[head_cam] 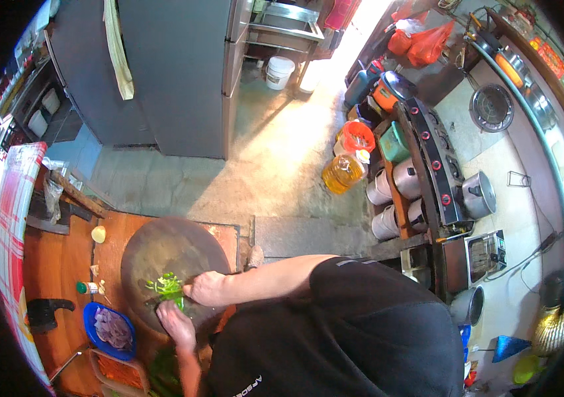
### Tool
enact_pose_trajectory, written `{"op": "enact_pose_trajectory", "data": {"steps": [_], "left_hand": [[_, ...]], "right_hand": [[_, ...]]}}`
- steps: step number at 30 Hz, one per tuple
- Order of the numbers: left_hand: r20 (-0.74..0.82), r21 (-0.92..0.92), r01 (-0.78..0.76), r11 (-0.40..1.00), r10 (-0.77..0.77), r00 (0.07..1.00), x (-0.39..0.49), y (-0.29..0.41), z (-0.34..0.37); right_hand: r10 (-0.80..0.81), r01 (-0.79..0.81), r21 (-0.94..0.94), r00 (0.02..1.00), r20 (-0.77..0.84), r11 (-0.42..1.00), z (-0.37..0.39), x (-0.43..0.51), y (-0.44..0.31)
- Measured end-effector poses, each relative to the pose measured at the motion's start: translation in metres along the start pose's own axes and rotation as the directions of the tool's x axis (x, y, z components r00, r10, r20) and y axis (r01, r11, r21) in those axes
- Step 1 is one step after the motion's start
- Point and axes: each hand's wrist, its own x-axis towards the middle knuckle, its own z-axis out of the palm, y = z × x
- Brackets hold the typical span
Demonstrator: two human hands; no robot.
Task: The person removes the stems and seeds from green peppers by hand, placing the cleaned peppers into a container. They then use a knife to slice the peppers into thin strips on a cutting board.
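On the round chopping board (172,238) lies a small heap of cut green vegetables (166,284), which look like green peppers or scallions. My right hand (207,289) is closed in a fist at the heap's right side, apparently around a knife handle that the fist hides. Part of a dark knife blade (153,300) shows beside the greens. With curled fingers, my left hand (176,323) holds the uncut greens (179,302) down against the board, just below the blade.
Left of the board are a blue basket (88,330) of sliced pale food, a green-capped jar (86,287), a cleaver (48,312) and a pale round vegetable (98,234). An orange-filled plastic container (118,369) sits nearer me. An oil jug (344,173) and a gas stove (430,154) stand to the right.
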Motion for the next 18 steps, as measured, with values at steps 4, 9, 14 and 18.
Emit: {"op": "enact_pose_trajectory", "data": {"steps": [4, 9, 14, 18], "left_hand": [[0.067, -0.089, 0.073, 0.993, -0.067, 0.996, 0.001, 0.006, -0.004], [0.122, -0.092, 0.120, 0.988, -0.108, 0.987, 0.002, 0.000, -0.013], [0.061, -0.159, 0.128, 0.979, -0.120, 0.991, 0.000, -0.001, -0.007], [0.039, -0.151, 0.112, 0.982, -0.107, 0.993, -0.004, -0.001, -0.003]], "right_hand": [[0.012, -0.012, 0.010, 1.000, -0.006, 1.000, 0.000, -0.008, 0.005], [-0.045, 0.044, -0.008, 0.996, -0.080, 0.999, 0.010, -0.004, 0.001], [-0.041, 0.024, -0.171, 0.994, -0.098, 0.985, 0.015, -0.001, 0.000], [-0.085, 0.063, -0.181, 0.990, -0.116, 0.981, 0.027, -0.001, 0.012]]}}
